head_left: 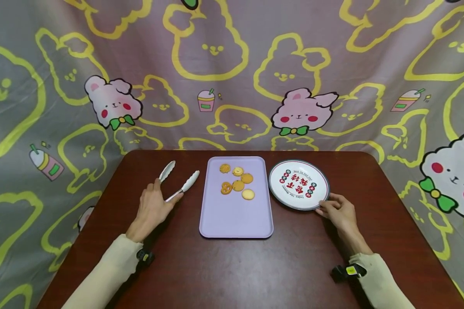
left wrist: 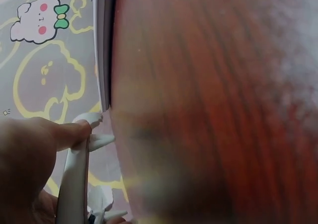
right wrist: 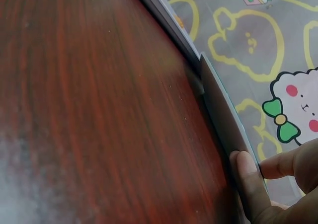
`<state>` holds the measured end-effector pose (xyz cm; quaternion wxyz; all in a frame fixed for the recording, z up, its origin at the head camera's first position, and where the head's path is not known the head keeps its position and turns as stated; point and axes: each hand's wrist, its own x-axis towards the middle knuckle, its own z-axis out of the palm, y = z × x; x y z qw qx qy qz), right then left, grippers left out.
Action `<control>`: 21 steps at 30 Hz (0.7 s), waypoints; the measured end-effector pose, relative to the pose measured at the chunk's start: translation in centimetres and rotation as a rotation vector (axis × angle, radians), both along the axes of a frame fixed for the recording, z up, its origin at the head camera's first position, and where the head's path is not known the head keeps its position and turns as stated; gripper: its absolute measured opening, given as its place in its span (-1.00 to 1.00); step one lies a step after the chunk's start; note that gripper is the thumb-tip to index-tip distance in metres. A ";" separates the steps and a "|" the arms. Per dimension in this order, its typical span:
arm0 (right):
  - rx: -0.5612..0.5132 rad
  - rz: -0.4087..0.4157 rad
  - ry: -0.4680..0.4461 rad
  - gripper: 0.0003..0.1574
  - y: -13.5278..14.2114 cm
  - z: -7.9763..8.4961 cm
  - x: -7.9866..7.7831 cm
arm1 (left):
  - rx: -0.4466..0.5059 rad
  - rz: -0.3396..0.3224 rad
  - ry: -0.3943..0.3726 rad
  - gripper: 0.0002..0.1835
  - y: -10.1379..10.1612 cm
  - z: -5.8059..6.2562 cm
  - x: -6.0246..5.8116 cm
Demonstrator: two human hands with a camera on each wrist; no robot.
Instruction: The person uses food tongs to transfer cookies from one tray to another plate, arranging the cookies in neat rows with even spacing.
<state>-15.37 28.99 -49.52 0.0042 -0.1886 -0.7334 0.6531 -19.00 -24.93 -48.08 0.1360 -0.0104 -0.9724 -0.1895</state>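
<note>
On the left, my left hand point(head_left: 151, 210) grips a pair of tongs point(head_left: 183, 187), whose white scalloped ends are spread apart and point away from me. The left wrist view shows the thumb along one arm of the tongs point(left wrist: 73, 179). At the right, my right hand point(head_left: 340, 213) pinches the near right rim of a white plate point(head_left: 294, 169) with dark edging and red lettering. In the right wrist view the plate point(right wrist: 223, 110) appears edge-on between thumb and fingers. Between the hands lies a lilac tray point(head_left: 236, 219) with several cookies point(head_left: 238, 186) on its far half, one pretzel-shaped.
All of this rests on a dark reddish-brown wooden table point(head_left: 232, 274) with rounded far corners. A patterned curtain point(head_left: 232, 94) with cartoon animals hangs behind and along both sides. The plate's left edge sits close beside the tray's right edge.
</note>
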 end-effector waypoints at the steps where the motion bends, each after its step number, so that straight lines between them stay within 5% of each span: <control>1: -0.003 -0.001 0.001 -0.21 0.0 0.0 0.1 | -0.001 -0.011 0.005 0.02 0.0 0.1 0.0; 7: 0.002 -0.004 0.005 -0.21 -0.1 -0.1 0.4 | 0.030 -0.094 0.028 -0.01 0.1 1.1 0.0; 21: 0.009 -0.013 -0.002 -0.21 -0.4 -0.1 1.0 | -0.003 -0.219 -0.098 -0.06 0.8 3.2 0.1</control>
